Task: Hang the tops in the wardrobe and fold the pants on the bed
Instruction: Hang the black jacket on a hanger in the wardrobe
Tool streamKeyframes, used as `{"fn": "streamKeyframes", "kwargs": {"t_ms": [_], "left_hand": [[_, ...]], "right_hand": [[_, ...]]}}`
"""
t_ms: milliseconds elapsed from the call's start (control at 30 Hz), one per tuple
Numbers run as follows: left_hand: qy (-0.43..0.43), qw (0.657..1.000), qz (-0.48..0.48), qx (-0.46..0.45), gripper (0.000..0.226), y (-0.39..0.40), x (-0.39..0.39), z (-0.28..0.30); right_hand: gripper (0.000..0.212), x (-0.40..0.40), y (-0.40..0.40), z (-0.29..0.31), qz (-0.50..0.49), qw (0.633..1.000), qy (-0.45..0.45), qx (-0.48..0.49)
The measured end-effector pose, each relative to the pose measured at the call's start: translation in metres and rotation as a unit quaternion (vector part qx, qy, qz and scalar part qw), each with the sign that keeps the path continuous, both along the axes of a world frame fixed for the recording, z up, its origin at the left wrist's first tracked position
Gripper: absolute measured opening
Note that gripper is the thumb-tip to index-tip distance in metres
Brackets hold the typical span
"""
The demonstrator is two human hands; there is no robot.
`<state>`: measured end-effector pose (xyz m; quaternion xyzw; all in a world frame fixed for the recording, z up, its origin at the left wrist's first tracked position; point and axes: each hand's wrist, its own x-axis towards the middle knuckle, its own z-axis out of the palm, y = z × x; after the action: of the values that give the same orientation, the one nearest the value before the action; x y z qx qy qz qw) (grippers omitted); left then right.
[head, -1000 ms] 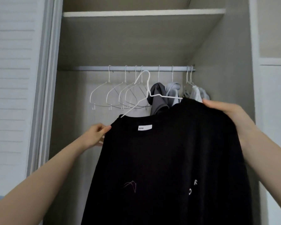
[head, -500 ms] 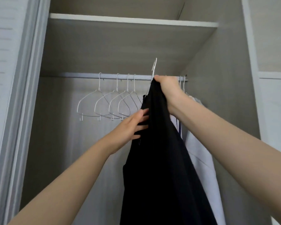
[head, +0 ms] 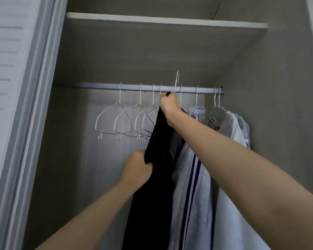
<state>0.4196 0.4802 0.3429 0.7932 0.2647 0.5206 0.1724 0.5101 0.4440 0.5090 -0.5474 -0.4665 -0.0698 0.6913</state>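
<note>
Head cam: right hand [head: 170, 105] is clamped on the neck of the black top [head: 157, 159], its hanger hook [head: 177, 82] poking up above the rail [head: 152, 88]. Left hand [head: 137, 170], lower down, grips the top's edge. I'd drop the hook between the empty hangers [head: 126, 120] to its left and the white jacket [head: 193, 159] to its right.

Black top [head: 155, 177] hides left fingertips.
</note>
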Motion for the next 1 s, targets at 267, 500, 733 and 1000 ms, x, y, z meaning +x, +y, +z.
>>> {"fn": "streamKeyframes", "kwargs": {"t_ms": [267, 500, 733, 1000], "left_hand": [[-0.062, 0.991, -0.098, -0.066, 0.02, 0.034, -0.011, -0.022], [-0.07, 0.983, -0.145, -0.088, 0.029, 0.026, -0.02, -0.036], [-0.002, 0.976, -0.206, -0.064, 0.009, 0.0, -0.03, -0.044], [0.121, 0.98, -0.151, -0.051, 0.009, -0.008, -0.047, -0.091]], "right_hand": [[0.024, 0.038, 0.0, 0.005, -0.111, 0.982, -0.088, -0.127], [0.018, 0.054, -0.004, -0.003, -0.155, 0.965, -0.13, -0.168], [0.02, 0.045, -0.021, -0.004, -0.151, 0.972, -0.109, -0.145], [0.058, 0.018, -0.054, -0.084, -0.07, 0.969, -0.033, -0.236]]}}
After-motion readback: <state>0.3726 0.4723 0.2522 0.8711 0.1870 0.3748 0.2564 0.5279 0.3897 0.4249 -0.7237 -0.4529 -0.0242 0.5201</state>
